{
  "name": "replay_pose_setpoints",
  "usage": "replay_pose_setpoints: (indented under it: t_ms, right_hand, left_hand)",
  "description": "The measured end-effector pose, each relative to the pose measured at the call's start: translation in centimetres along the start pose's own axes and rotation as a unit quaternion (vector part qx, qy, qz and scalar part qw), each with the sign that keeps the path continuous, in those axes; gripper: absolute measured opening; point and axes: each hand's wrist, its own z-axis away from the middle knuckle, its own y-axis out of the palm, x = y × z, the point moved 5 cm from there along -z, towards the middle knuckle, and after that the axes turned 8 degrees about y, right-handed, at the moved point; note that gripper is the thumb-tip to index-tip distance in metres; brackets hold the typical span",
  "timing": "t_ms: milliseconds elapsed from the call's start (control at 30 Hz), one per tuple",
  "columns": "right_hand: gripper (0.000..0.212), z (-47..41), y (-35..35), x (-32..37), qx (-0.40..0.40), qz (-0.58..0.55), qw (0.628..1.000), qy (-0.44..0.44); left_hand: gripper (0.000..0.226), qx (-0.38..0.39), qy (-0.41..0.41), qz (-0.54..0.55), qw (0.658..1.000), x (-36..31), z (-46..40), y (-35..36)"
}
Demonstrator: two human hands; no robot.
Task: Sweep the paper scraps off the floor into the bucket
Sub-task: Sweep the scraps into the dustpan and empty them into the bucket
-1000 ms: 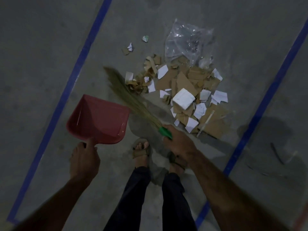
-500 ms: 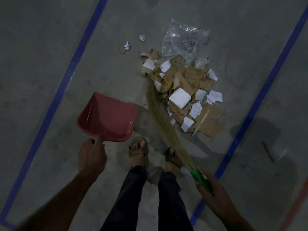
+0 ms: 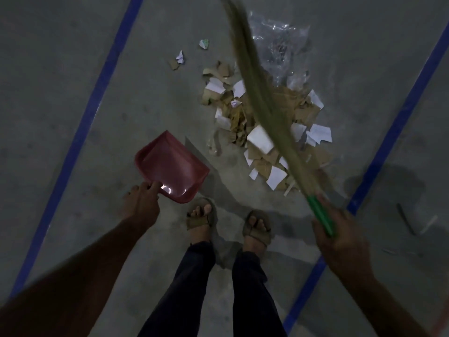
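- Head view, looking down at grey concrete floor point(image 3: 60, 105) w/ 2 blue tape lines: one on left point(image 3: 80, 142), one on right point(image 3: 388, 142), both running diagonally.
- 1 heap of white paper scraps and brown cardboard bits point(image 3: 262, 132) on floor between the lines, ahead of the feet. Too many pieces to count; several white squares show on top.
- 3 stray bits lie apart, upper left of heap: 1 white crumple point(image 3: 180, 57), 1 brown chip point(image 3: 174, 65) touching it, 1 pale greenish crumple point(image 3: 204, 43) further up.
- 1 clear crinkled plastic bag point(image 3: 279, 42) at far end of heap, partly behind broom.
- Right hand point(image 3: 340, 242) closed round green handle of 1 long straw-coloured grass broom point(image 3: 257, 93); bristles blurred, slanting up over the heap to top edge of frame.
- Left hand point(image 3: 143, 205) grips near end of 1 red plastic dustpan point(image 3: 170, 166), fingers curled on its rim; pan sits left of heap, apart from it, open mouth pointing up-left.
- 2 feet in tan strap sandals point(image 3: 201, 215), dark trousers point(image 3: 194, 288) below.
- 1 dark thin stick-like thing point(image 3: 404, 220) on floor beyond right line; can't tell what.
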Motion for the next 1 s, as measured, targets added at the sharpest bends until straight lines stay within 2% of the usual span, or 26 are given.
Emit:
replay_pose_setpoints:
  t_ms: [100,200,333,467,633,767,900,1000]
  right_hand:
    - [0.048,-7.0,0.2,1.1,-0.035,0.061,0.997,-0.003]
    - [0.043,-13.8,1.0,0.6,-0.05,0.145,0.988,-0.026]
    - [0.038,-18.2,2.3,-1.5,-0.003,0.239,0.968,-0.073]
    - [0.05,-19.6,2.7,-3.4,0.035,0.234,0.966,-0.105]
    - [0.058,-17.6,4.8,-4.8,0.109,0.178,0.97,-0.123]
    - [0.054,-13.2,6.7,-4.6,0.103,0.146,0.976,-0.128]
    - [0.051,-8.1,9.3,-4.5,0.135,0.094,0.984,-0.063]
    - [0.053,-4.6,10.5,-4.4,0.134,0.065,0.987,-0.059]
  left_hand:
    - [0.034,0.027,0.008,-0.026,0.999,0.4,-4.3,1.5]
    - [0.036,0.021,0.033,-0.013,0.999,0.2,-9.0,1.8]
    - [0.034,-0.012,0.09,0.0,0.996,-2.0,-14.5,1.0]
    - [0.032,-0.029,0.158,0.01,0.987,-6.6,-18.9,-0.2]
    - [0.038,-0.021,0.173,0.037,0.984,-11.3,-20.5,1.3]
    - [0.038,-0.021,0.138,0.049,0.989,-13.2,-18.3,3.3]
    - [0.037,-0.04,0.125,0.065,0.989,-13.7,-14.7,4.6]
    - [0.041,-0.05,0.115,0.065,0.99,-14.1,-11.8,4.6]
